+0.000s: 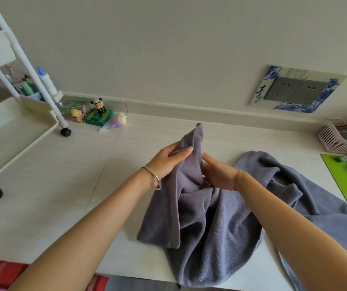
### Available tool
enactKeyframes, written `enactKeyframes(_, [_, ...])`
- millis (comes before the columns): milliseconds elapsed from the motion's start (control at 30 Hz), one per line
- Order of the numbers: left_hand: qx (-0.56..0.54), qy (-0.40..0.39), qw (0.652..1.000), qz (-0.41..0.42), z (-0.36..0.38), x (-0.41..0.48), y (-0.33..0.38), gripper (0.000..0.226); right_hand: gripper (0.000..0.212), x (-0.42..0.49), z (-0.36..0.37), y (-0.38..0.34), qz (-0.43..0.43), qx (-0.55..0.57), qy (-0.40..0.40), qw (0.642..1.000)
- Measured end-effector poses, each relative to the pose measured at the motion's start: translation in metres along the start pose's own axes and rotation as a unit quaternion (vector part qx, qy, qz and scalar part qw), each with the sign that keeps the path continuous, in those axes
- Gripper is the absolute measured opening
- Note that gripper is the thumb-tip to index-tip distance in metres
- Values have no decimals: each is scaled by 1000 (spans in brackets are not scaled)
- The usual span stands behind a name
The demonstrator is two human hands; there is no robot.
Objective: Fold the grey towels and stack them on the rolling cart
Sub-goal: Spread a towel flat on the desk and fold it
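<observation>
On the pale table (63, 185) in front of me, a grey towel (189, 217) stands half lifted and bunched, its top corner pointing up toward the wall and its lower folds spread on the table and hanging over the near edge. My left hand (166, 160) pinches the towel's upper edge between thumb and fingers, just below that raised corner, and a thin bracelet (154, 177) sits on the wrist. My right hand (218, 175) is just beside it, close on the same towel, gripping a gathered fold under the palm with the forefinger laid along the cloth; the thumb is hidden. A second grey towel (319, 198) lies crumpled on the table to my right, touching the first, and I cannot tell exactly where one ends and the other begins. The white rolling cart (11, 131) stands on the table at my left, well apart from the towels, one black wheel (65, 132) near the wall; something grey shows in its upper tray at the frame's edge. Small toys, among them a panda figurine (99, 106), sit by the wall behind the cart. At the far right are a pink slatted basket (336, 141) and a green mat (344, 192), and a double wall socket (294, 90) is above.
</observation>
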State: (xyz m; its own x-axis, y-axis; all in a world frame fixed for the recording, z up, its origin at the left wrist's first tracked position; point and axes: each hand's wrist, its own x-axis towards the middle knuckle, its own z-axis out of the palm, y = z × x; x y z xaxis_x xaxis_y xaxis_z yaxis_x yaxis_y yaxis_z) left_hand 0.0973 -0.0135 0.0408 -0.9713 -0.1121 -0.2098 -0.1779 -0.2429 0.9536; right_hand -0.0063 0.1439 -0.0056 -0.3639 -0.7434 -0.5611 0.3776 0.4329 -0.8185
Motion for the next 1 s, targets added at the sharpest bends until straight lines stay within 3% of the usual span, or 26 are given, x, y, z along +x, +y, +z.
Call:
enactKeyframes(100, [-24,32,999,19,-20,-11,20,14,64,-6,-1,-9,-15,-5,-56,998])
enactKeyframes(167, [-19,49,998,31,-37,-20,28,12,42,-13,-7,-24,-23,-112,-50,992])
enactKeyframes(233, [-36,60,997,37,-51,-30,34,13,24,-23,-8,-51,-58,-218,3,974])
enactKeyframes(267, [-42,65,996,44,-57,-35,37,14,25,-28,-6,-68,-88,-231,30,968])
enactKeyframes(400, [-71,132,985,87,-92,-53,53,18,23,-25,30,-139,-245,-145,114,952])
enactKeyframes(533, [-20,289,950,112,-146,-58,50,4,15,37,83,-168,-356,-249,273,858])
enactKeyframes(567, [14,344,933,106,-163,-56,42,4,7,56,94,-164,-346,-281,301,843])
enactKeyframes(633, [80,443,891,61,-201,-54,19,11,26,87,113,-144,-262,-336,313,849])
enactKeyframes(700, [165,489,856,-39,-226,-53,-7,56,43,107,122,-111,-163,-391,267,866])
enactKeyframes(767, [295,484,815,-118,-230,-53,-30,77,48,120,128,-74,-106,-430,215,870])
enactKeyframes(833, [401,427,808,-63,-215,-50,-45,66,49,125,134,-39,-81,-463,208,858])
enactKeyframes(900, [475,318,820,-7,-193,-41,-57,53,49,128,141,-10,-73,-478,238,842])
enactKeyframes(1000, [583,185,788,-71,-169,-25,-80,51,52,130,149,22,-42,-493,266,827])
